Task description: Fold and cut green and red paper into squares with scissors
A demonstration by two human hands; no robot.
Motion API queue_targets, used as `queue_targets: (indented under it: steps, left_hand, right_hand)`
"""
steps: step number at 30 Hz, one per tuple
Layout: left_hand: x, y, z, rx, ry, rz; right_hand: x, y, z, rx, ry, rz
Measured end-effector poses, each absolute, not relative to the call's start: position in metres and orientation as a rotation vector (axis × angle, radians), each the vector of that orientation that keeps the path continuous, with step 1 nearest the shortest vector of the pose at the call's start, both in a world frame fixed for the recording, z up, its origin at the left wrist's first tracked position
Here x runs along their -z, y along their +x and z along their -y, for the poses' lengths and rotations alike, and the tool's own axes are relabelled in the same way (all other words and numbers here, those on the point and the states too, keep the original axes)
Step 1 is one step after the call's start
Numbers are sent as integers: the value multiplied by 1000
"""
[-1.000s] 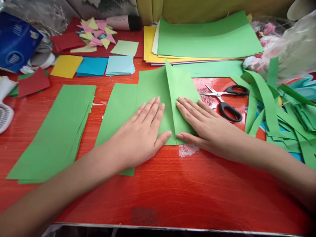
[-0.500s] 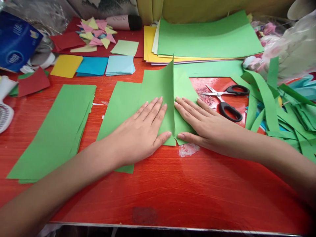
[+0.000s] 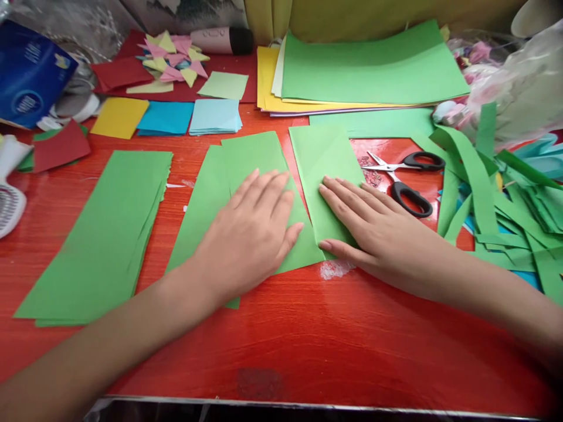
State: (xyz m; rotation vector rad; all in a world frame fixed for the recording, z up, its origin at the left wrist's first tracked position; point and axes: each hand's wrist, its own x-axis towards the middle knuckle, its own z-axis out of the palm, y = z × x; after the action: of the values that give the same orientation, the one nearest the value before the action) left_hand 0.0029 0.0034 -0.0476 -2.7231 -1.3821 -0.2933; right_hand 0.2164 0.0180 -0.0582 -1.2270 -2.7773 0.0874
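My left hand (image 3: 248,231) lies flat, fingers stretched, on a green paper piece (image 3: 250,155) that rests on another green sheet (image 3: 200,205). My right hand (image 3: 367,225) lies flat with fingers spread on a separate green paper piece (image 3: 321,155) just to the right. A narrow gap of red table (image 3: 308,328) shows between the two pieces at their far end. Both pieces lie flat on the table.
Black-handled scissors (image 3: 407,176) lie right of my right hand. Green paper strips (image 3: 505,199) pile at the right. A stack of green rectangles (image 3: 105,228) sits at the left. Large green and yellow sheets (image 3: 369,64), small coloured squares (image 3: 167,117) and a blue pack (image 3: 26,73) lie behind.
The green sheet was raised along a middle crease between my hands. It now lies as two flat pieces, the left hand's piece drawn left and the right hand's piece slightly right.
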Motion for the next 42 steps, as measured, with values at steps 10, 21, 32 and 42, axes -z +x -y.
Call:
queue_targets:
  steps: [10,21,32,42]
  left_hand:
    - [53,6,0,62,-2919,1461]
    - [56,7,6,102,-2869,1548]
    - [55,4,12,94,-2830,1602]
    - [49,-8,6,-52,-2917,1513]
  right_hand:
    - [62,208,-21,-124,-1243,2763]
    - [62,208,-18,-134,-1261,2756]
    - [62,209,-18,-129,-1248,2749]
    - [62,211,-20,-68,-1255,2784]
